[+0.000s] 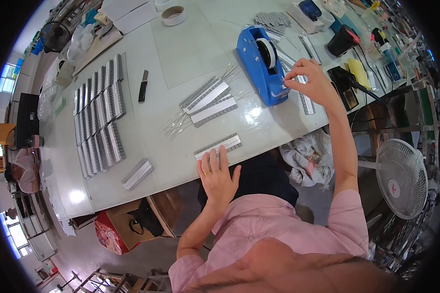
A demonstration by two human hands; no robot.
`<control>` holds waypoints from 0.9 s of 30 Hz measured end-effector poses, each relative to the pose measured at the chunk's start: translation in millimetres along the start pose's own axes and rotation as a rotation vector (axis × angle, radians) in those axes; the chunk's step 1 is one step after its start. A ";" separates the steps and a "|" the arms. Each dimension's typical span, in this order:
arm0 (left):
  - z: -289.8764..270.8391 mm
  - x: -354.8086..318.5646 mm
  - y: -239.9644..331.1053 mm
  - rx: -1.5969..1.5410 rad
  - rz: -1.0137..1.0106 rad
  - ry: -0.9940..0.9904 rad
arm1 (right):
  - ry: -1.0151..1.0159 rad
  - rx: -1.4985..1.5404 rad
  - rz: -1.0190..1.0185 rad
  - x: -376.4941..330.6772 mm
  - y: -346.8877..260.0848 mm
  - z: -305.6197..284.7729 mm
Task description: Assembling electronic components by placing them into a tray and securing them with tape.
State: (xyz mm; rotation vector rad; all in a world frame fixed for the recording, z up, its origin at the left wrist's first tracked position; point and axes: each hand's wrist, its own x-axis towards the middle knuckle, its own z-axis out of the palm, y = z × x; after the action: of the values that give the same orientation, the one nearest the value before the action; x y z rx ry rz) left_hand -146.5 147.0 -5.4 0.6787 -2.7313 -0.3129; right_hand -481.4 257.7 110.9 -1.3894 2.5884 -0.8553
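Observation:
My left hand point(217, 177) lies with its fingers stretched and slightly apart on a narrow grey-and-white segmented strip point(233, 140) near the table's front edge. Thumb and fingertips of my right hand point(312, 83) are pinched together beside the front end of a blue tape dispenser point(260, 73). A tiny pale bit, apparently a piece of tape point(285, 83), shows at those fingertips. The dispenser carries a white-rimmed tape roll point(267, 52). Beyond my left hand, two strips with thin wire leads point(212, 108) lie side by side at a slant.
Rows of similar strips point(99, 117) cover a board at the left, with another strip point(138, 174) nearer me. A dark-handled knife point(143, 87) lies between. Further right are a black cup point(343, 40) and a yellow pad point(358, 73). A white fan point(401, 178) stands beside the table.

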 end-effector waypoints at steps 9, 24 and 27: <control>-1.3 -1.0 0.5 0.003 -0.008 -0.017 | 0.444 -0.257 0.029 -46.1 -27.1 48.5; 6.3 -2.8 -1.2 0.083 -0.020 -0.015 | -0.044 0.324 -0.051 -85.5 -92.2 160.2; 6.3 -3.4 -1.6 0.076 -0.021 -0.011 | -0.022 0.293 -0.046 -87.6 -93.8 166.2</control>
State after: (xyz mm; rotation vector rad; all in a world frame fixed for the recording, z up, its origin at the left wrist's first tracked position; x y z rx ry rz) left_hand -145.1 148.1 -12.5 0.7290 -2.7605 -0.2190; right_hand -306.7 214.0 2.9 -1.3671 2.3057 -1.1628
